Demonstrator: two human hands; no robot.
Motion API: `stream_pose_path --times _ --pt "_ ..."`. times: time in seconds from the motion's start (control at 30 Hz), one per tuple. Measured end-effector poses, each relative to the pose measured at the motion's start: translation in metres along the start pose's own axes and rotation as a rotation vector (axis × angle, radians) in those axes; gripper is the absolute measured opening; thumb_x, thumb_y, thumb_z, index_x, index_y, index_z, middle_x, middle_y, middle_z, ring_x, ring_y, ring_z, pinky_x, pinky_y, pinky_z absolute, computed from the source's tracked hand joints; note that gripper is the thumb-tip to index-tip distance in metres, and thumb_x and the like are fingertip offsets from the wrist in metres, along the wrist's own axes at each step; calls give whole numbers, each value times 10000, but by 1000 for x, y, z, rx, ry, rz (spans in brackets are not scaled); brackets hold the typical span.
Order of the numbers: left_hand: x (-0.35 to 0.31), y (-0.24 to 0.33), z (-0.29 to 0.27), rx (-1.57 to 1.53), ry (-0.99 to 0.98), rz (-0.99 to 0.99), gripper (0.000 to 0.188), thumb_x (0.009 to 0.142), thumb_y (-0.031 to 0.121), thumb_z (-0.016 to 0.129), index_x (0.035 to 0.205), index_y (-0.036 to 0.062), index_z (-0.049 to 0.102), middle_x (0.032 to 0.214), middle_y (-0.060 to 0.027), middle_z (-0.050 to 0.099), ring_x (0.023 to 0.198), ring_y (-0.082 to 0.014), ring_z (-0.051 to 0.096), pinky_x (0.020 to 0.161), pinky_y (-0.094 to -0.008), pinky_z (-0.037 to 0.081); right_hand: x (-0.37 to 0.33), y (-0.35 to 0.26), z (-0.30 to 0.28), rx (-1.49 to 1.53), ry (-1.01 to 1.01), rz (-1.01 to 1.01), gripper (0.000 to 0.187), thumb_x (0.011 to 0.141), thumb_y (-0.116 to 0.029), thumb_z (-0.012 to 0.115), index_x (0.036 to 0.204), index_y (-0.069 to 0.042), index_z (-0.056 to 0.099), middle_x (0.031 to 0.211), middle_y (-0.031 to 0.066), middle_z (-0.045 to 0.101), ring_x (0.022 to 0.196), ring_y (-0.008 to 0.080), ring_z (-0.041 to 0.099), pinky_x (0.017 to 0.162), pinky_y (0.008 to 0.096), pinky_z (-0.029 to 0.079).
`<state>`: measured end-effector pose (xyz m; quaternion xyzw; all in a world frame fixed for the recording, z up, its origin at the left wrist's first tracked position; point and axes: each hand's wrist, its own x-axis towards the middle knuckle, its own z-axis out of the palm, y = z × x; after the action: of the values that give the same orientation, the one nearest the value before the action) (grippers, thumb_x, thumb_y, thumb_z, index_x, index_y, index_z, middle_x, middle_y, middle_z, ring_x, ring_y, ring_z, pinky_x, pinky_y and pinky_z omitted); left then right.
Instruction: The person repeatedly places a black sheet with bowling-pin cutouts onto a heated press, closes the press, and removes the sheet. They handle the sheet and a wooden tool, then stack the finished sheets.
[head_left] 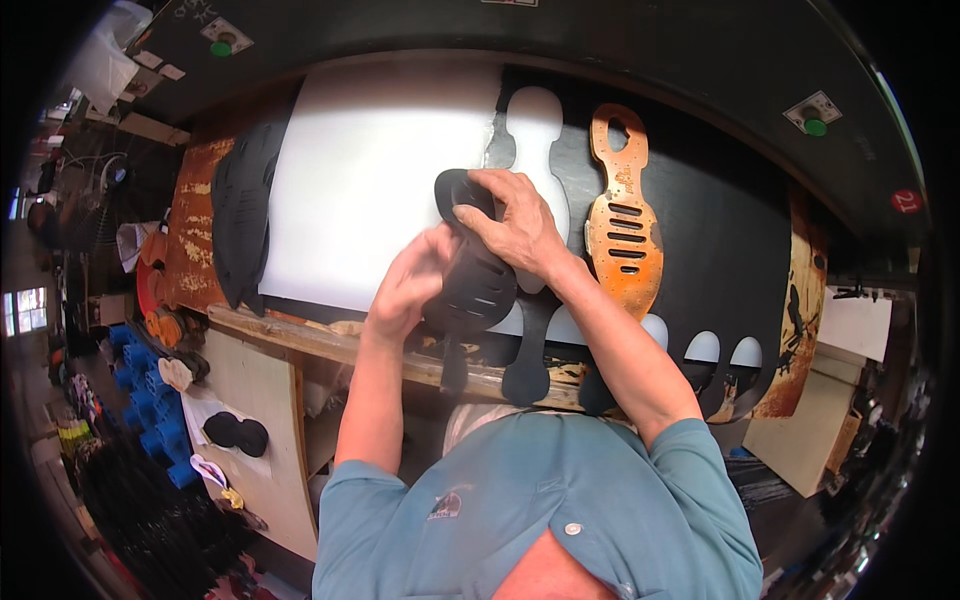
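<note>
Over the worktop [735,230], I see the right hand [522,225], its grip pinching the top of a black slotted sole [474,295]; the blurred left hand [408,285] is at its side, grip unclear to me. An orange template [625,240] lies rightward.

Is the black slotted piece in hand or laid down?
In hand: the right hand grips the upper end of the black slotted piece, thumb against it.

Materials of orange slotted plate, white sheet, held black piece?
Orange slotted plate: perhaps rusted or painted metal; mottled, dark-specked. White sheet: matte, maybe foam or plastic; smooth, grainless surface. Black piece in the right hand: possibly foam or rubber; dull, no metallic glint.
</note>
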<state>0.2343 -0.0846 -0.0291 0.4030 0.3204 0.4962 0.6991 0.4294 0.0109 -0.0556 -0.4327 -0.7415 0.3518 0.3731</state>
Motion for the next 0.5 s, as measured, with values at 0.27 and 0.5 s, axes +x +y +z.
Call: stream_pose_path --times 0.27,0.5 --pt "30 -3 21 183 197 -98 297 939 -51 712 1090 112 516 1026 39 558 853 -33 487 742 -227 431 -5 2 -11 441 87 186 366 1080 -262 679 1344 -11 715 1082 72 749 941 185 687 874 313 552" --pt "16 50 -25 637 433 45 196 967 -98 594 1019 87 557 1037 5 671 760 -25 461 640 -219 388 -36 8 -100 445 442 391 344 1152 -331 586 1311 -63 732 905 21 711 821 78 660 735 229 524"
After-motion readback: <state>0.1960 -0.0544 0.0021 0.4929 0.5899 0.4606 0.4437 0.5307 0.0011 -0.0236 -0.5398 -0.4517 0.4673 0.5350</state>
